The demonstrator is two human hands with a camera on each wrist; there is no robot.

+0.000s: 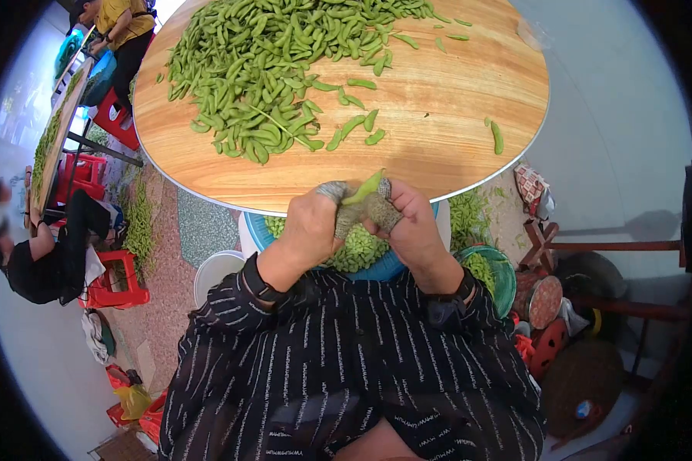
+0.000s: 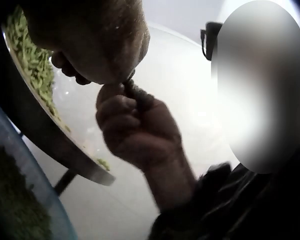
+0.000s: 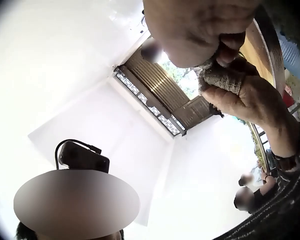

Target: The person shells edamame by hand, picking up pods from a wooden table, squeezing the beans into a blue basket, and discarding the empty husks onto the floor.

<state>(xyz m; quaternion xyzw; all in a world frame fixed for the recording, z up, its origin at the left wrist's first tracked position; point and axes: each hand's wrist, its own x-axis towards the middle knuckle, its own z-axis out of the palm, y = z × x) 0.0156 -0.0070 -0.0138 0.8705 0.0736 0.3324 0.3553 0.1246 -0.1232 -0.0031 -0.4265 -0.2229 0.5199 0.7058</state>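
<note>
A: What do we see in the hands?

B: A green pod (image 1: 367, 187), just at the table's (image 1: 454, 100) near edge. The left hand's (image 1: 309, 221) fingers are curled in, thumb and finger pinching one end; the right hand (image 1: 415, 220) pinches the other end, its fingers curled too.

A: And those grey wraps (image 1: 380, 213)?

B: We see them around thumbs and fingers of both hands.

A: Can we read any writing?

B: On the black shirt (image 1: 284, 330), on the table's near side, we make out rows of small white letters, W and M among them; the full wording is too small for us.

A: And around the table?

B: A heap of pods (image 1: 269, 77) on its far left part, and a blue basin (image 1: 390, 266) of shelled beans below its near edge.
</note>
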